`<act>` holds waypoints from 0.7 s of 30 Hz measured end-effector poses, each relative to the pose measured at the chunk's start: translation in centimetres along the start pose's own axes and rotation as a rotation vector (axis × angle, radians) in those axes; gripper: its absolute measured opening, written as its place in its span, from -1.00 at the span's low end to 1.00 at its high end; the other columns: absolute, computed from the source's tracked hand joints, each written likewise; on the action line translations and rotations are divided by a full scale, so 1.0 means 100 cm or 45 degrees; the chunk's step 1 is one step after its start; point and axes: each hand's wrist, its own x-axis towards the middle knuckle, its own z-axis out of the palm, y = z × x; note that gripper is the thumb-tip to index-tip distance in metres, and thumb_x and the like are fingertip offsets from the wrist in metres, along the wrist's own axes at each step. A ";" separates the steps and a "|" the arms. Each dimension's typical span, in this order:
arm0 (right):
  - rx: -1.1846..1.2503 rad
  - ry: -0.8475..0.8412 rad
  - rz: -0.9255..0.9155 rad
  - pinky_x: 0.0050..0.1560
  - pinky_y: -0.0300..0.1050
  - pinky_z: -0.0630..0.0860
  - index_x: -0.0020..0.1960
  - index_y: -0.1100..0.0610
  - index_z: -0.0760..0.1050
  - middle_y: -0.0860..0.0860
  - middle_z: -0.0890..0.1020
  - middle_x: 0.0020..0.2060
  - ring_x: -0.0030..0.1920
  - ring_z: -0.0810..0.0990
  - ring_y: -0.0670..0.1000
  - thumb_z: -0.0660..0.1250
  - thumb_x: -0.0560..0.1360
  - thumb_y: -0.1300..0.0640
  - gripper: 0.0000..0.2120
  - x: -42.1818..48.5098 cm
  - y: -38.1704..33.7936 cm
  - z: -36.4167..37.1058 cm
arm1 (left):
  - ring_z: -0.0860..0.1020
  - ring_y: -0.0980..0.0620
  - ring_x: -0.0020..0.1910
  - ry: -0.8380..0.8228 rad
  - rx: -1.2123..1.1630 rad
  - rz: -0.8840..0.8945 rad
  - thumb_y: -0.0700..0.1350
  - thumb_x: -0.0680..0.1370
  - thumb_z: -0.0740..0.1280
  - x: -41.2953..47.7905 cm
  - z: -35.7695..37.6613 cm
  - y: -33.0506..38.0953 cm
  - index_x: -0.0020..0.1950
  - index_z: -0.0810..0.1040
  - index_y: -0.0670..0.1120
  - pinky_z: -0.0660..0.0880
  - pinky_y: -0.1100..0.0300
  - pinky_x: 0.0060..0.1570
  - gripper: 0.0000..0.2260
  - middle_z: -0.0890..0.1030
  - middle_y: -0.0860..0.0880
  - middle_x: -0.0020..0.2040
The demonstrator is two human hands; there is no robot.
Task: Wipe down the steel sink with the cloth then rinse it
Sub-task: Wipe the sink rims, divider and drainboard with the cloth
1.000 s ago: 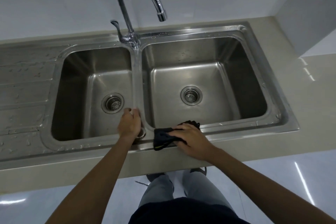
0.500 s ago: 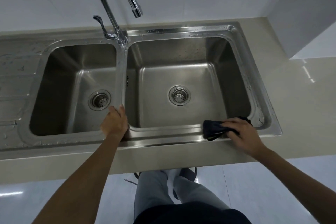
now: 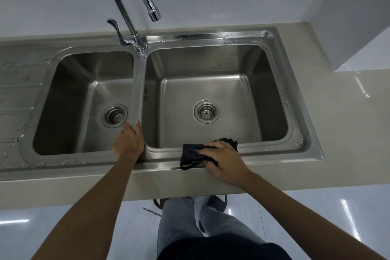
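A steel double-bowl sink (image 3: 274, 154) is set into a beige counter, with a drain in each bowl. My right hand (image 3: 223, 159) presses a dark cloth (image 3: 191, 154) flat on the sink's front rim, below the right bowl. The cloth has a yellow-green edge at its near side. My left hand (image 3: 129, 143) rests on the near end of the divider between the bowls, fingers curled over the edge, holding nothing. A tall curved tap (image 3: 130, 6) rises behind the divider, spout over the right bowl; no water runs.
A ribbed steel drainboard (image 3: 16, 95) with water drops lies left of the bowls. The beige counter (image 3: 337, 122) continues to the right, under a white wall block (image 3: 363, 17). White tiles back the sink. My legs stand on a glossy floor below.
My right hand has slid the cloth leftwards along the front rim, after a sweep to the right corner half a second ago. My left hand stays on the divider.
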 end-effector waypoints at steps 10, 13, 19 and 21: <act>-0.081 -0.017 0.107 0.19 -0.13 0.35 0.17 0.02 0.57 0.06 0.60 0.14 0.12 0.53 0.05 0.14 0.42 -0.02 -0.59 -0.031 0.048 -0.034 | 0.55 -0.31 -0.04 0.013 0.003 0.015 0.15 0.63 -0.05 0.000 0.001 0.001 0.11 0.36 -0.21 0.46 -0.14 -0.01 -0.55 0.57 -0.33 -0.03; -0.127 0.040 0.160 0.15 -0.03 0.45 0.11 0.10 0.60 0.10 0.63 0.08 0.04 0.59 0.11 0.15 0.40 0.03 -0.60 -0.050 0.074 -0.058 | 0.55 -0.31 -0.03 -0.003 0.008 0.008 0.15 0.63 -0.05 -0.001 0.000 0.002 0.11 0.35 -0.21 0.46 -0.14 -0.01 -0.55 0.57 -0.34 -0.02; -0.460 0.246 0.351 0.07 0.05 0.49 0.16 0.09 0.59 0.15 0.64 0.07 -0.01 0.62 0.20 0.11 0.39 0.02 -0.56 -0.095 0.112 -0.093 | 0.55 -0.30 -0.04 0.005 0.003 0.008 0.17 0.62 -0.07 0.000 0.001 0.001 0.11 0.35 -0.21 0.48 -0.15 0.01 -0.53 0.57 -0.33 -0.03; -0.623 0.274 0.387 -0.01 0.06 0.50 0.21 0.12 0.56 0.17 0.65 0.02 0.00 0.62 0.19 0.09 0.40 0.01 -0.52 -0.101 0.114 -0.098 | 0.55 -0.30 -0.05 0.007 0.000 0.012 0.17 0.62 -0.07 0.000 0.001 0.001 0.11 0.35 -0.21 0.47 -0.14 0.00 -0.53 0.57 -0.33 -0.04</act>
